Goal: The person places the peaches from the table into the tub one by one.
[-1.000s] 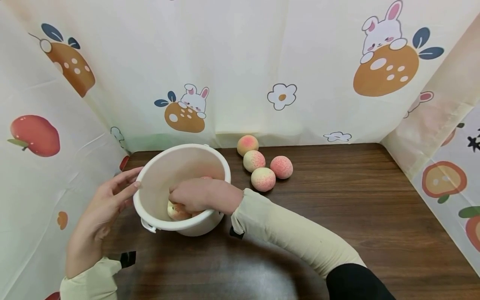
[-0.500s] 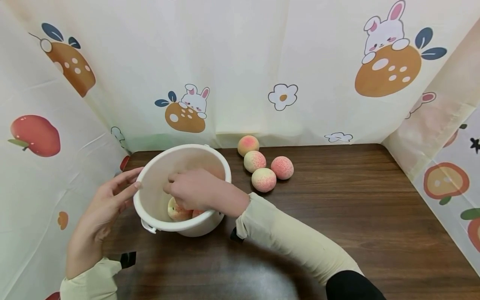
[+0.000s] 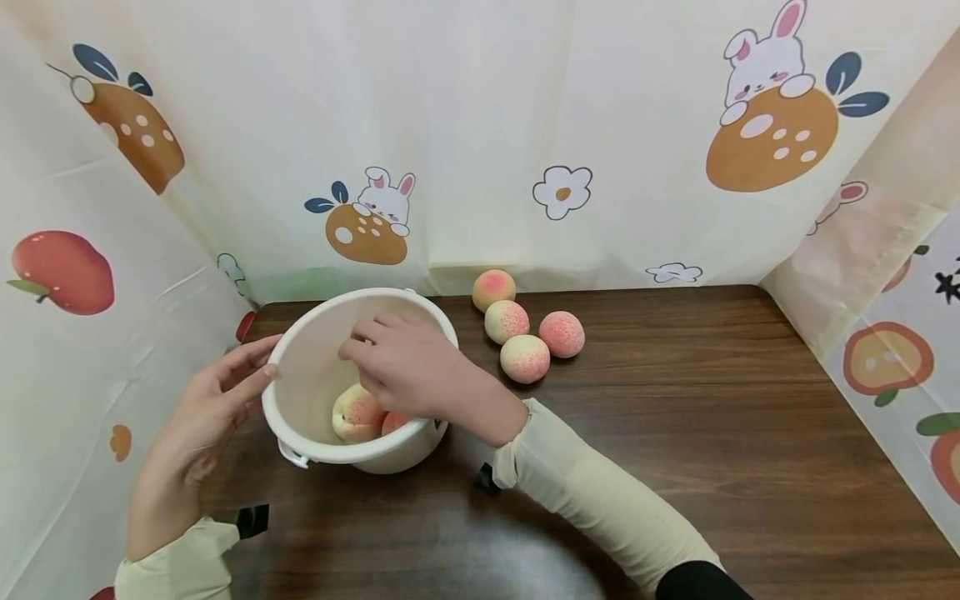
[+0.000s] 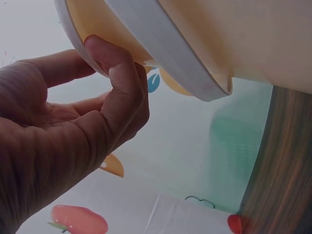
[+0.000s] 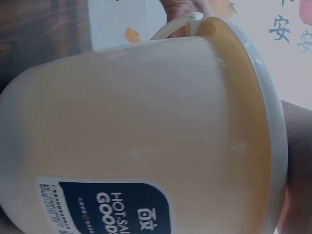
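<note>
The left hand (image 3: 213, 404) pinches the white bucket (image 3: 393, 460) by its rim, presumably so it won't shift, while the right hand (image 3: 412, 362), loosely curled and seemingly empty, hangs above the peaches inside (image 3: 357, 413), four more peaches (image 3: 525, 359) sitting nearby on the tabletop (image 3: 675, 400).

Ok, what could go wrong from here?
The right hand is at the mouth of the bucket, near its rim; a bump could jolt it. The left hand holds only one side, so the bucket might swivel. The four peaches on the table could roll if nudged.
</note>
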`<state>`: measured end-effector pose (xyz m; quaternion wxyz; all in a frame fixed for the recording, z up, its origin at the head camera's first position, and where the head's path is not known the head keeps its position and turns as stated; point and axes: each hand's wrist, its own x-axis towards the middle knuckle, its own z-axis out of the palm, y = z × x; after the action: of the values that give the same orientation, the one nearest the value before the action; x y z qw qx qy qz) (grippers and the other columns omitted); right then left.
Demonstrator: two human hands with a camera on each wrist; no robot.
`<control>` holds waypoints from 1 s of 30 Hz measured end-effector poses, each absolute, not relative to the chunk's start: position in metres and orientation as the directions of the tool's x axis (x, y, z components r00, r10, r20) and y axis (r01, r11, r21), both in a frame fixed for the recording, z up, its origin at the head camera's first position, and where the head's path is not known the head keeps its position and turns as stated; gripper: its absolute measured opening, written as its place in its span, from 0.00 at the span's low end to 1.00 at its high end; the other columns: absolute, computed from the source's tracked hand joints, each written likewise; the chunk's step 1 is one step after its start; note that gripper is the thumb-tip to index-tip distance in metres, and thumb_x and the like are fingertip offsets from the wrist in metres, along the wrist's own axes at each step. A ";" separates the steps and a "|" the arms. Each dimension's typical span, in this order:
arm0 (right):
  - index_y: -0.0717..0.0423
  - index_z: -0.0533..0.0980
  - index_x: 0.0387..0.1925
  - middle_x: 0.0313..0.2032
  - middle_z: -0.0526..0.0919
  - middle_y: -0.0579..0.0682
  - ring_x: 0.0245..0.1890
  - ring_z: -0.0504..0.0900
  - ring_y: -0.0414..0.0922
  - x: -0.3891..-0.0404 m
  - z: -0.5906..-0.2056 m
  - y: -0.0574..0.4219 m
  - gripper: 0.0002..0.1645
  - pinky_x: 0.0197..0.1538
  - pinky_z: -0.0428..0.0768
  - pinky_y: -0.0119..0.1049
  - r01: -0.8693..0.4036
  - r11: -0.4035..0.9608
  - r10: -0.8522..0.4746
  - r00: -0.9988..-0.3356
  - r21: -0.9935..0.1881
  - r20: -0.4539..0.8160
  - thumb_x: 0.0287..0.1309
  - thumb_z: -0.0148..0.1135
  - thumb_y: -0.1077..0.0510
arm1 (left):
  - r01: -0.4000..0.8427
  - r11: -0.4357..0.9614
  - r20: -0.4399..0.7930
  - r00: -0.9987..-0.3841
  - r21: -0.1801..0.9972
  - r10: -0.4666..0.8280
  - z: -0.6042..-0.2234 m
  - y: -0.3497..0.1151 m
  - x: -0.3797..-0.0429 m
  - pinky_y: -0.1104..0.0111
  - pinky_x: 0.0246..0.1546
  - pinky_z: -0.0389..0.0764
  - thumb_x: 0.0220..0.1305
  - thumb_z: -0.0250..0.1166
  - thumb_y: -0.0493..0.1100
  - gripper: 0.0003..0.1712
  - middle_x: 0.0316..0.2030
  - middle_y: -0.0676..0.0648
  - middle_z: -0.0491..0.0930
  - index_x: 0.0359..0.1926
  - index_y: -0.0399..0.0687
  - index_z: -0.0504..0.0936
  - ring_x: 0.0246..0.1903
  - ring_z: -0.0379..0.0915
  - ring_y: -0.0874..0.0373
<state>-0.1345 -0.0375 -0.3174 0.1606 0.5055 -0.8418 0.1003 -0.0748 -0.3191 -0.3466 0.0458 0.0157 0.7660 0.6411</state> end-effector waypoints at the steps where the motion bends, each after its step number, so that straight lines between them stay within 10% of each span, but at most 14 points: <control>1: 0.45 0.83 0.51 0.46 0.83 0.42 0.49 0.80 0.44 -0.134 -0.319 -0.035 0.15 0.56 0.78 0.35 -0.884 0.468 -0.805 -0.431 -0.009 0.409 0.71 0.53 0.59 | -0.034 0.178 -0.049 -0.995 0.983 0.083 -0.347 -0.319 -0.075 0.73 0.39 0.89 0.78 0.60 0.39 0.21 0.49 0.56 0.79 0.68 0.50 0.75 0.42 0.83 0.66; 8: 0.49 0.84 0.48 0.46 0.83 0.46 0.55 0.79 0.48 -0.131 -0.327 -0.020 0.15 0.64 0.78 0.39 -0.881 0.470 -0.689 -0.402 -0.051 0.602 0.67 0.54 0.61 | -0.041 0.159 -0.054 -0.996 0.986 0.077 -0.347 -0.320 -0.074 0.73 0.39 0.89 0.77 0.60 0.38 0.21 0.48 0.55 0.79 0.67 0.52 0.75 0.42 0.83 0.65; 16: 0.48 0.83 0.48 0.49 0.81 0.47 0.49 0.78 0.48 -0.130 -0.335 -0.004 0.15 0.44 0.77 0.39 -0.849 0.523 -0.610 -0.435 -0.077 0.663 0.63 0.57 0.62 | -0.038 0.128 -0.048 -0.996 0.991 0.081 -0.347 -0.319 -0.074 0.73 0.39 0.89 0.77 0.60 0.37 0.20 0.48 0.56 0.80 0.66 0.53 0.77 0.41 0.83 0.66; 30: 0.53 0.84 0.48 0.46 0.83 0.53 0.41 0.79 0.51 -0.140 -0.351 0.018 0.14 0.46 0.79 0.39 -0.819 0.561 -0.463 -0.428 -0.117 0.776 0.65 0.58 0.63 | -0.046 0.148 -0.058 -0.995 0.988 0.075 -0.346 -0.319 -0.075 0.72 0.38 0.89 0.77 0.60 0.37 0.21 0.48 0.56 0.81 0.68 0.51 0.75 0.41 0.83 0.64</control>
<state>-0.1401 0.0176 -0.3509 0.3583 0.3968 -0.8077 0.2487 -0.0754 -0.3186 -0.3463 0.0465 0.0096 0.7561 0.6527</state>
